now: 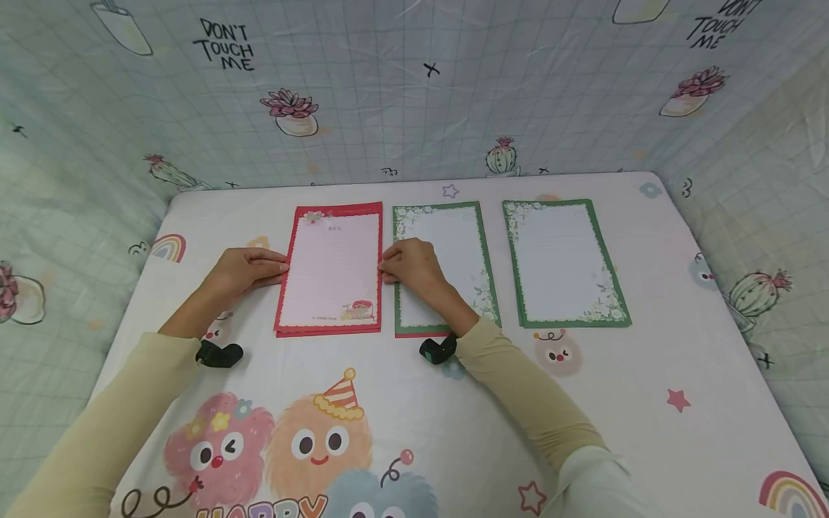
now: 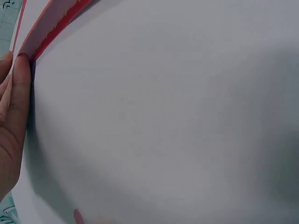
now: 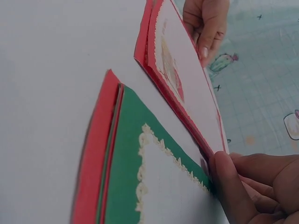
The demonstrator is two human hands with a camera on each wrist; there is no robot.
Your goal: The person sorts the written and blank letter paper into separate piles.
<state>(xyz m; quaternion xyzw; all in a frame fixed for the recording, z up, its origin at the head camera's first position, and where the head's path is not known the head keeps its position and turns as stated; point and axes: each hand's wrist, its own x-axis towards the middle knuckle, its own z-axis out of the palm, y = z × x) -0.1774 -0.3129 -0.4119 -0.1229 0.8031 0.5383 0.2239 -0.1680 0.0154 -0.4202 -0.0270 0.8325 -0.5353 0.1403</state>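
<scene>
A stack of red-bordered sheets of paper (image 1: pixel 333 277) with a pink middle lies at the left of the row on the table. At its left edge, my left hand (image 1: pixel 246 272) holds the sheets between fingers and thumb; the left wrist view shows a finger (image 2: pixel 21 79) against the paper's edge. The opposite edge is pinched by my right hand (image 1: pixel 414 266), thumb (image 3: pixel 225 170) against the stack's side. Below my right hand lies a green-bordered stack (image 1: pixel 447 288) with red paper showing under its lower edge, partly hidden by that hand and wrist.
Another green-bordered stack (image 1: pixel 563 266) with white flowers lies farther right. A cartoon-printed cloth covers the table (image 1: pixel 466 424). Behind it hangs a grid-patterned curtain (image 1: pixel 388 101). Dark wrist devices (image 1: pixel 219 354) sit at both sleeve cuffs.
</scene>
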